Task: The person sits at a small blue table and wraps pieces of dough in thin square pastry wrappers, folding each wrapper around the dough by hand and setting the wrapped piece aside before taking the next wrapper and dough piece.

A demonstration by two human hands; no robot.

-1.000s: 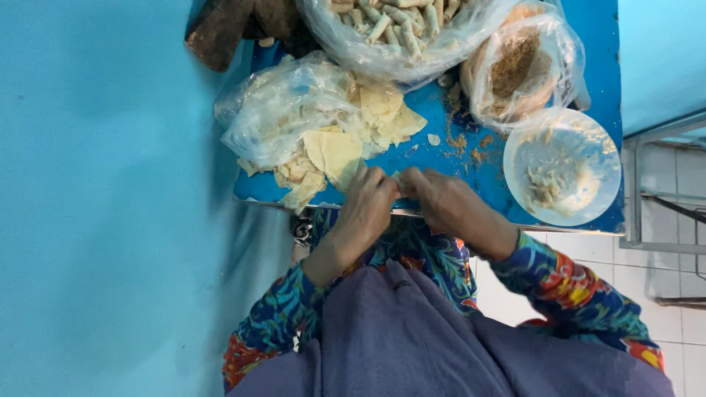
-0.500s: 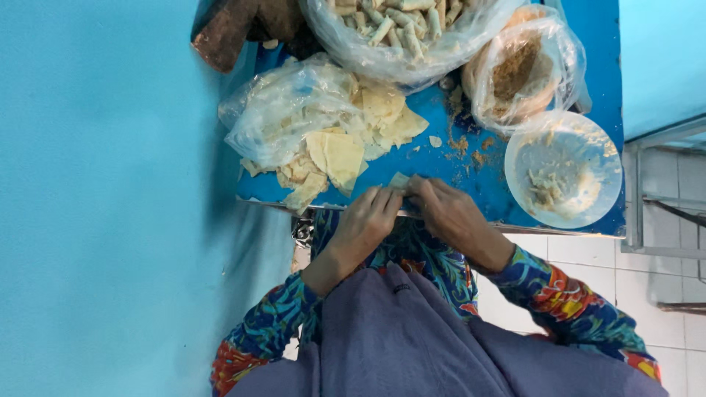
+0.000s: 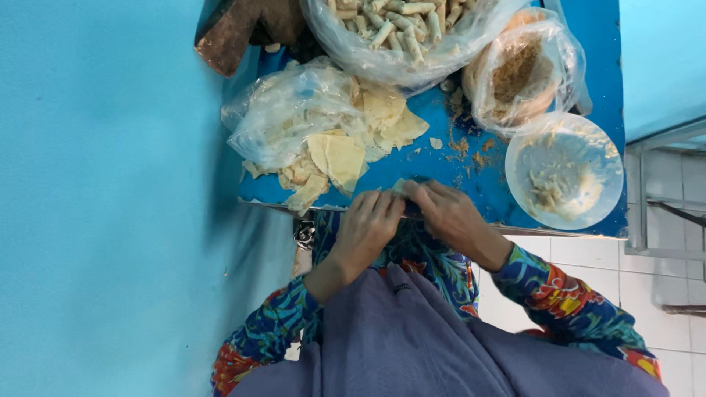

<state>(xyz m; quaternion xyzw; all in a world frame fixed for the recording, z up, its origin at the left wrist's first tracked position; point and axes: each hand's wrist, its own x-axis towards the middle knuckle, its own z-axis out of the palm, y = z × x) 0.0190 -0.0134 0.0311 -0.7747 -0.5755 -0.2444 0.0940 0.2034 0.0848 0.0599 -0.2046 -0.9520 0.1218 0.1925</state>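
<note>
Both hands meet at the near edge of the blue table [image 3: 456, 173]. The left hand [image 3: 365, 228] and right hand [image 3: 450, 217] have fingertips pressed together, pinching a small pale wrapper piece [image 3: 401, 186] between them. Loose wrappers [image 3: 342, 158] lie just beyond, left. A round bowl [image 3: 565, 170] sits right; a bag of finished rolls [image 3: 401, 29] sits far

Both hands, left [image 3: 365, 229] and right [image 3: 450, 218], pinch a small pale wrapper [image 3: 401, 186] at the blue tabletop [image 3: 471, 173] edge, beside loose wrappers [image 3: 342, 158].
</note>
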